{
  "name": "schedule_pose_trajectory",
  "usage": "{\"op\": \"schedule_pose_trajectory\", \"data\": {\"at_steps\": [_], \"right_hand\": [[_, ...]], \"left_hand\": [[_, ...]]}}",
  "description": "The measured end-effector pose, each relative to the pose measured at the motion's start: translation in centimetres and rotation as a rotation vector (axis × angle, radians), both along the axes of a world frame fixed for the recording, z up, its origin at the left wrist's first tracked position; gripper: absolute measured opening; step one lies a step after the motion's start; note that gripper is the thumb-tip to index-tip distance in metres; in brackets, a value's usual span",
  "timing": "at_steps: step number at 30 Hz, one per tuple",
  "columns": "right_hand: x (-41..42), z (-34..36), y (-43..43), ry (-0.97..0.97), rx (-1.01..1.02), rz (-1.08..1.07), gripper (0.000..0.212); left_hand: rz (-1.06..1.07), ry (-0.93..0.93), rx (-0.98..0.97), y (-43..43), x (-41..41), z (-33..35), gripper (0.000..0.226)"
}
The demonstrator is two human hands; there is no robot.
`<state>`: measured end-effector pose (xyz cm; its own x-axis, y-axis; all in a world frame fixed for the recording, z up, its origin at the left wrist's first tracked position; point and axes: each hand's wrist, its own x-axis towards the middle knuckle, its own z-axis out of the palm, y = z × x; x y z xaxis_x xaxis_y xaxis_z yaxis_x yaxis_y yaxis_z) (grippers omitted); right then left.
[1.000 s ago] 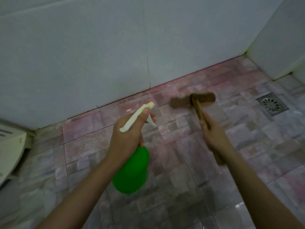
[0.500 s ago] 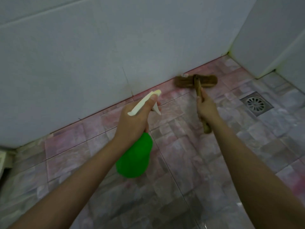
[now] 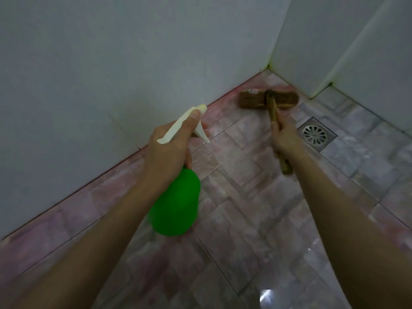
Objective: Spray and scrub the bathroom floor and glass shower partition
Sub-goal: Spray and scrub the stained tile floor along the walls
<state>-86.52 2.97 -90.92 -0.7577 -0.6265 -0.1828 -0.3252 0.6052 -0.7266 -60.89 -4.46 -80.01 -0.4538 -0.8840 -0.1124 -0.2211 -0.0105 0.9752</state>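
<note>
My left hand [image 3: 169, 152] grips the neck of a green spray bottle [image 3: 176, 206] with a cream trigger head, held above the pink-grey tiled floor [image 3: 252, 197], nozzle toward the wall. My right hand [image 3: 286, 139] holds the wooden handle of a brown scrub brush [image 3: 268, 99]. The brush head lies on the floor in the far corner, against the base of the white wall. The handle's end pokes out below my wrist.
A square metal floor drain [image 3: 316, 134] sits just right of my right hand. White walls [image 3: 133, 63] meet at a corner behind the brush. A white panel edge [image 3: 356, 52] stands at the right. A wet glint shows on the near floor.
My right hand has pushed the brush farther away, from mid-floor to the wall's base and into the corner. The view has shifted right. The spray bottle stays held in my left hand.
</note>
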Motion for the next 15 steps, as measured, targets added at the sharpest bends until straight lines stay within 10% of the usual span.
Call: {"op": "schedule_pose_trajectory", "data": {"at_steps": [10,15], "right_hand": [[-0.9,0.2,0.3,0.001,-0.021,-0.051,0.048],[13.0,2.4,13.0,-0.046,0.075,-0.013,0.046]], "left_hand": [[-0.205,-0.013,0.046,-0.6,-2.3,-2.1,0.026],[-0.363,-0.058,0.079,-0.9,-2.7,-2.8,0.039]]}}
